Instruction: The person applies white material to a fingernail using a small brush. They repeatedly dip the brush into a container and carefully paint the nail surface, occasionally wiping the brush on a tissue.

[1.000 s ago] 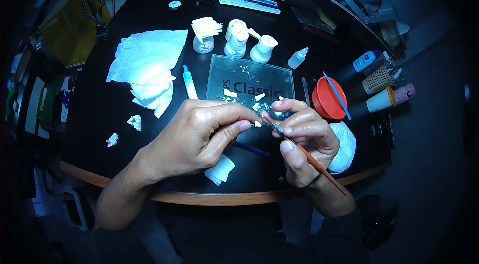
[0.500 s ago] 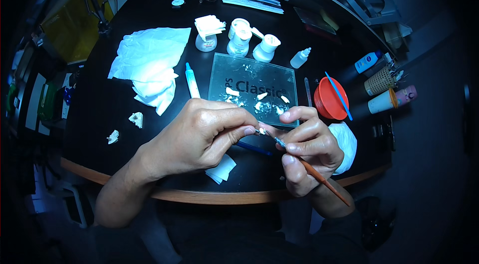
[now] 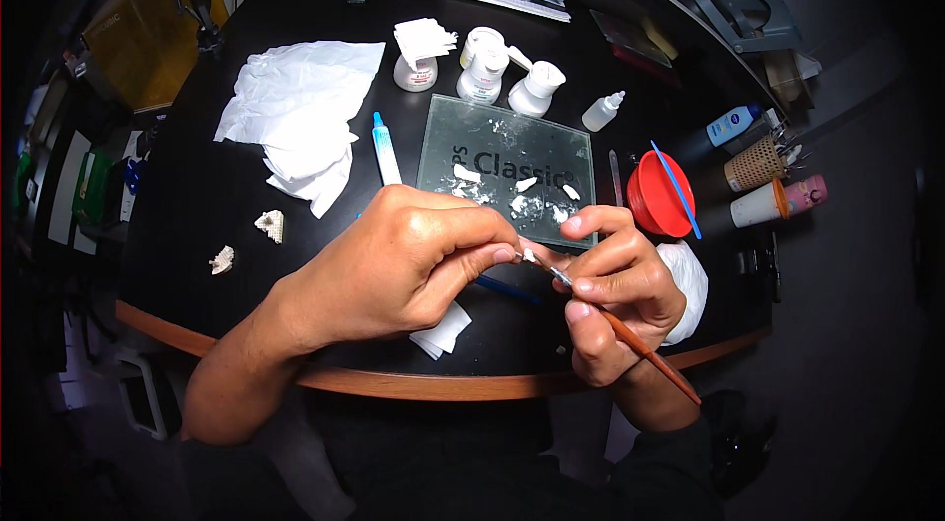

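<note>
Above the near part of the desk, my left hand (image 3: 423, 260) is closed in a pinch on a small white tooth-like piece (image 3: 530, 256); how its fingertips hold it is too small to make out. My right hand (image 3: 625, 299) grips a fine brush (image 3: 635, 339) with a reddish-brown wooden handle and a metal ferrule. The brush tip points at the white piece, and whether they touch cannot be told. Just beyond my fingers lies a glass slab (image 3: 507, 142) bearing smears of white paste or powder and several small white lumps (image 3: 468, 173).
White jars (image 3: 481, 78) and a dropper bottle (image 3: 603, 111) stand behind the slab. To the right is a red bowl (image 3: 655, 206) with a blue stick (image 3: 676, 188) across it. Left lie crumpled white tissue (image 3: 295, 107), a blue-capped tube (image 3: 385, 149) and two plaster-like pieces (image 3: 270, 226).
The light has turned from bluish to neutral white, and the whole view has shifted slightly. Both hands keep nearly the same pose, with the brush still at the white piece.
</note>
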